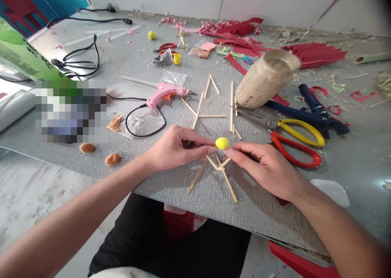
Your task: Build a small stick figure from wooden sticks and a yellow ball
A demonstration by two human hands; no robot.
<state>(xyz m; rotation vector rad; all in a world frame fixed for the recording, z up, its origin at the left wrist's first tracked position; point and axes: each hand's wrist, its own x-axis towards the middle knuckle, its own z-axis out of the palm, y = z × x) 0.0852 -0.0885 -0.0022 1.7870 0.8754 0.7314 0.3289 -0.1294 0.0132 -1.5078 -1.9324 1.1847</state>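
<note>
My bare forearms (79, 208) angle inward across the table (168, 180). Left hand (175, 149) and right hand (262, 162) face each other, fingers curled, thumbs and forefingers pinching the stick figure (220, 168) on either side, close beside its yellow ball (222, 143).

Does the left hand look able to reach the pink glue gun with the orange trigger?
Probably yes: the glue gun lies just beyond the left hand, nothing standing between, though it holds the pale wooden stick figure.
</note>
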